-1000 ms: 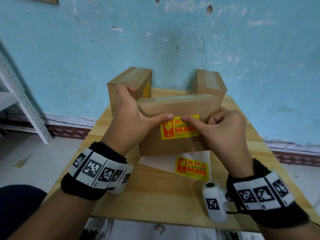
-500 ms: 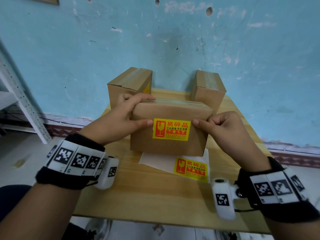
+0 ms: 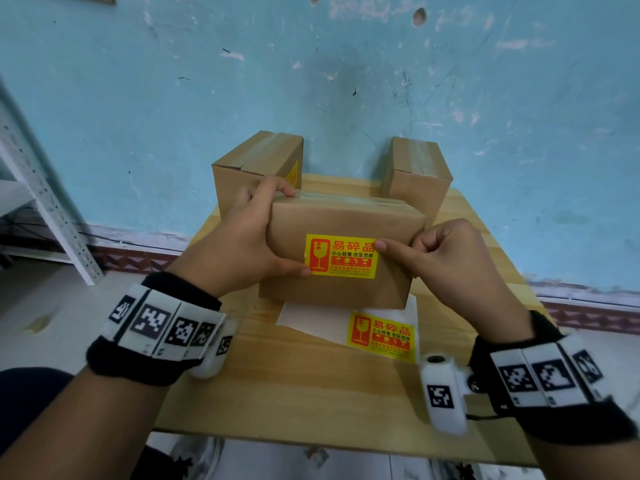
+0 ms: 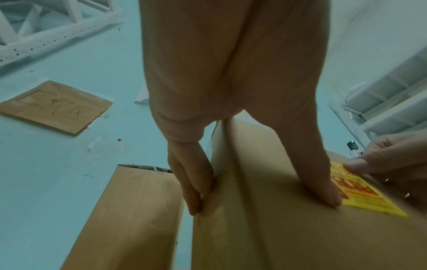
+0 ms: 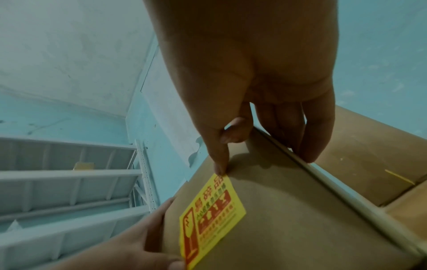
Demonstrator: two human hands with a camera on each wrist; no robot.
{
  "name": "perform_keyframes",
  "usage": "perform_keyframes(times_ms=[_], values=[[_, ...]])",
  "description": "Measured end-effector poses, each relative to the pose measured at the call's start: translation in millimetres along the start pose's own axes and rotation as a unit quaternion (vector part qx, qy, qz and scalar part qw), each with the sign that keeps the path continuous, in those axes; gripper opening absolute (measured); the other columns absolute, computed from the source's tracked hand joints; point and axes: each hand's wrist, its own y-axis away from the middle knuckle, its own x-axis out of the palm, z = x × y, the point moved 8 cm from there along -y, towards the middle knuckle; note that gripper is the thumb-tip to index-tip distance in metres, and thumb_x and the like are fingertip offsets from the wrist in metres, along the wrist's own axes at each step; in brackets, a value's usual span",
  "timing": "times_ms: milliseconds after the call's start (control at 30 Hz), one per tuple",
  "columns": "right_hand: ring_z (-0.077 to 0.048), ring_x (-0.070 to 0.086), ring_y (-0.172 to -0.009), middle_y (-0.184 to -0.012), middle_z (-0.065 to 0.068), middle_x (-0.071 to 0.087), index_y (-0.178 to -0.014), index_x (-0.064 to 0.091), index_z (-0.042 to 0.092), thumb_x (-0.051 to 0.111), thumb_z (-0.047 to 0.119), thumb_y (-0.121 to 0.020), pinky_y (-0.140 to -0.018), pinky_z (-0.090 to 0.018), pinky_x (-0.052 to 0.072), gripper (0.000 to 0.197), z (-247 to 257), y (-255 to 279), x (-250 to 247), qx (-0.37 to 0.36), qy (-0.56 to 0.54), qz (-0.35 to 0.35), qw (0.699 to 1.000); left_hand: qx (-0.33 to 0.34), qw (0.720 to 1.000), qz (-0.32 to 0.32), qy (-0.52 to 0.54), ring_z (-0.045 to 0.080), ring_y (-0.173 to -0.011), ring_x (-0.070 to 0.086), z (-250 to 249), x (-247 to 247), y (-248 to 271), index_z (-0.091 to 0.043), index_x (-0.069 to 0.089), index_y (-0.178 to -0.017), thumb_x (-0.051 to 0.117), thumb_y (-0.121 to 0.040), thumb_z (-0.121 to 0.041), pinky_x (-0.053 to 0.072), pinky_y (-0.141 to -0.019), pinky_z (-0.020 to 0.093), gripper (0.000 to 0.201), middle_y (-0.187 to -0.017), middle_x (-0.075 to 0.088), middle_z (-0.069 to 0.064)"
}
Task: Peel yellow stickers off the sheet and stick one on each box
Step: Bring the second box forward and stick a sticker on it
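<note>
I hold a brown cardboard box [image 3: 346,223] over the wooden table [image 3: 311,393]. A yellow sticker [image 3: 341,256] sits on its front face. My left hand [image 3: 256,237] grips the box's left end, fingers over the top, thumb at the sticker's lower left corner. My right hand [image 3: 408,254] holds the right end, thumb tip on the sticker's upper right corner. The white sticker sheet [image 3: 311,315] lies under the box, with one yellow sticker [image 3: 381,337] on it. In the right wrist view the sticker [image 5: 212,219] lies flat on the box [image 5: 289,219].
Two more cardboard boxes stand by the blue wall: the back left box [image 3: 256,168] shows a yellow sticker [image 3: 293,174] on its side, the back right box [image 3: 415,168] shows none. A white metal rack [image 3: 41,216] stands left of the table.
The box has swung down and left to face me squarely. My left hand moved from its front face to grip the left end. My right thumb now rests on the sticker's right corner.
</note>
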Motion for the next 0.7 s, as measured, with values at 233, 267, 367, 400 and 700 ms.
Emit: perform_keyframes(times_ms=[233,267,367,400,700], values=[[-0.008,0.062,-0.054,-0.053,0.002,0.067,-0.048,0.069,0.013,0.092,0.042,-0.059,-0.051,-0.019,0.044,0.038,6,-3,2,0.004,0.09,0.034,0.995,-0.012,0.999,-0.032,0.011,0.003,-0.083,0.05,5,-12,-2,-0.042,0.048,-0.124,0.098,-0.042,-0.039,0.038,-0.06,0.02,0.096,-0.115,0.053,-0.008],[-0.006,0.062,-0.054,-0.053,0.002,0.067,-0.048,0.068,0.014,0.092,0.04,-0.059,-0.051,-0.019,0.044,0.037,5,-4,2,0.005,0.096,0.032,0.995,-0.012,0.999,-0.031,0.014,0.004,-0.084,0.051,6,-12,-3,-0.042,0.048,-0.126,0.098,-0.042,-0.04,0.039,-0.061,0.02,0.098,-0.118,0.053,-0.008],[-0.002,0.061,-0.057,-0.052,0.005,0.065,-0.044,0.064,0.018,0.094,0.039,-0.055,-0.051,-0.013,0.044,0.038,3,-6,1,0.007,0.094,0.024,0.995,-0.009,0.999,-0.033,0.004,0.011,-0.098,0.054,5,-11,-3,-0.045,0.049,-0.128,0.096,-0.039,-0.048,0.043,-0.067,0.021,0.101,-0.122,0.055,-0.011],[-0.001,0.062,-0.06,-0.053,0.005,0.065,-0.043,0.063,0.019,0.095,0.038,-0.053,-0.052,-0.013,0.046,0.039,3,-6,1,0.007,0.091,0.023,0.996,-0.011,0.999,-0.037,-0.002,0.01,-0.098,0.054,5,-12,-3,-0.045,0.05,-0.127,0.095,-0.039,-0.05,0.043,-0.067,0.021,0.1,-0.12,0.056,-0.012],[-0.004,0.06,-0.067,-0.068,0.004,0.065,-0.05,0.062,0.009,0.094,0.033,-0.058,-0.058,-0.021,0.041,0.04,6,-13,-8,-0.011,0.099,-0.011,0.995,-0.018,0.996,-0.086,0.028,0.015,-0.101,0.058,-7,-19,-9,-0.041,0.052,-0.133,0.098,-0.046,-0.033,0.053,-0.084,0.031,0.098,-0.117,0.054,-0.015]])
